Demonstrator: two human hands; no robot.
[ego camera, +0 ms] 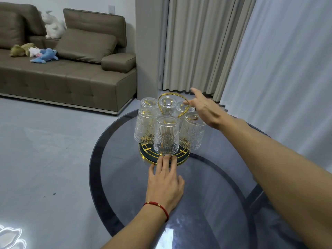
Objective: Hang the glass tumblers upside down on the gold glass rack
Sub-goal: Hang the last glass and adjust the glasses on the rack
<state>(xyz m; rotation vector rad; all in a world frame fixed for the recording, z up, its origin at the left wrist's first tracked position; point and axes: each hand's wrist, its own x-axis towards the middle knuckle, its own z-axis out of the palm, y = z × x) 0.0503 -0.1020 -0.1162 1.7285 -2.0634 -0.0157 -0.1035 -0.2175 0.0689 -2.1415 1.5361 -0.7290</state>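
While six glass tumblers (167, 135) hang mouth-down, long axes near upright and tilted outward, the gold rack (164, 155) stands on the round glass worktop (206, 186). Left hand (166, 184) lies flat, fingertips on the rack's base rim, gripping nothing. Right hand (204, 108) is spread open, thumb by the handle loop (172, 95).

Clear ribbed tumblers (166, 136) with sunflower medallions, gold rack (164, 157), brown sofa (71, 69).
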